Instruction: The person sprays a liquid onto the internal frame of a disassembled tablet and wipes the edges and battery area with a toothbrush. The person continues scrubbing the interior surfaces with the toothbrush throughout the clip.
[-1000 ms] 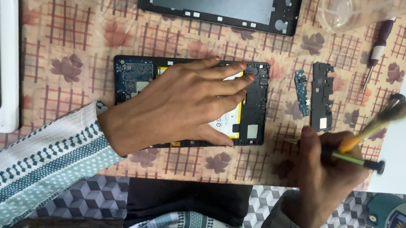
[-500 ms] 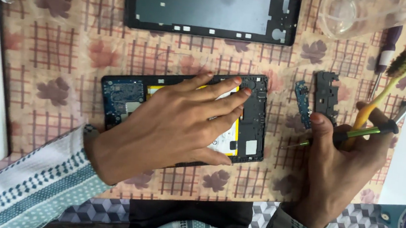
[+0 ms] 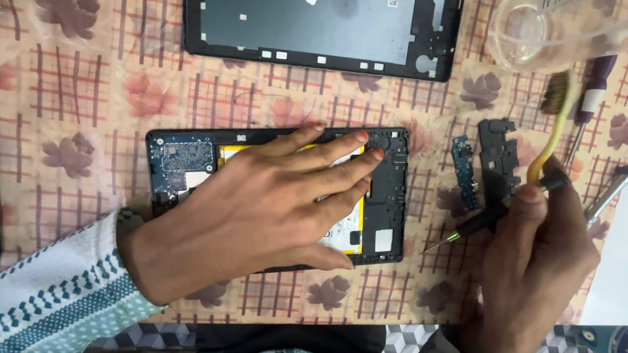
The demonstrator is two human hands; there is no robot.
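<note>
Left hand [image 3: 265, 202] lies flat, unclenched, on opened black tablet [image 3: 380, 206] mid-table; glossy yellow battery [image 3: 347, 233] beneath. Right hand [image 3: 535, 274] clenches slim screwdriver [image 3: 470, 228] and bristled yellow brush [image 3: 553, 123], now raised more upright than before.

Illumination is bright, even and diffuse from overhead; shadows beneath the left hand [image 3: 273, 203] and right hand [image 3: 531, 274] are soft and short. Focus is adequate centrally; the brush [image 3: 553, 123] shows motion blur; the clear container [image 3: 573, 33] carries faint glare.
</note>
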